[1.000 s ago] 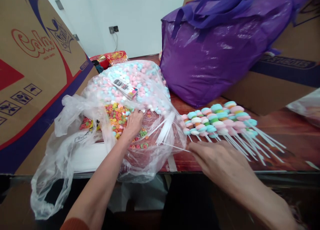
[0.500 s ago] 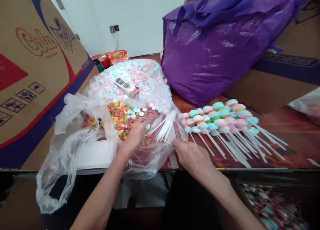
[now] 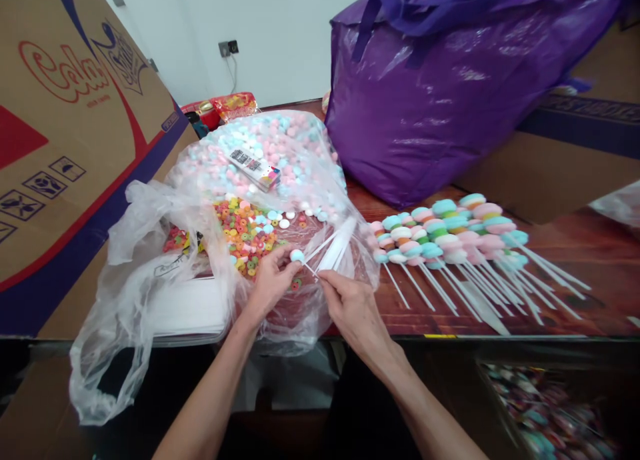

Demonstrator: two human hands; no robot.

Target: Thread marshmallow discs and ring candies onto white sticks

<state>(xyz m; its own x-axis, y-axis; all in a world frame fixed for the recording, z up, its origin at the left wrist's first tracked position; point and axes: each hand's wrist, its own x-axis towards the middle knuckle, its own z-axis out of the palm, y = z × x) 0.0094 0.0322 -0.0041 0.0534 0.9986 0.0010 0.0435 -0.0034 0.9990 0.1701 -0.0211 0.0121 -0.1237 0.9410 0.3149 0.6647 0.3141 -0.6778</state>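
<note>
Editor: What does the head camera show, starting from the left?

Operator: I see a printed cardboard box, then a crumpled clear bag and a stack of white sheets partly under its folds. Next come gummy rings, spread on the surface. Behind them slumps a large sack of pink and blue marshmallows, a printed packet lying on top.

Editor: And the hands?

Operator: At centre, the left hand has its fingers narrowed around a pale blue marshmallow, just beside the rings. A thin white stick slants from there down to the right hand, whose thumb and forefinger pinch it near the lower end. I cannot tell whether the tip is inside the marshmallow. A bundle of white sticks lies on clear plastic just beyond the right hand.

Editor: Farther right?

Operator: A bulging purple bag stands at the back. In front of it, skewers of pink, blue and white marshmallows with coloured rings between lie in rows, their sticks pointing toward me. Behind those I see a second cardboard box. At lower right, below the edge, sits a heap of colourful items too blurred to name.
</note>
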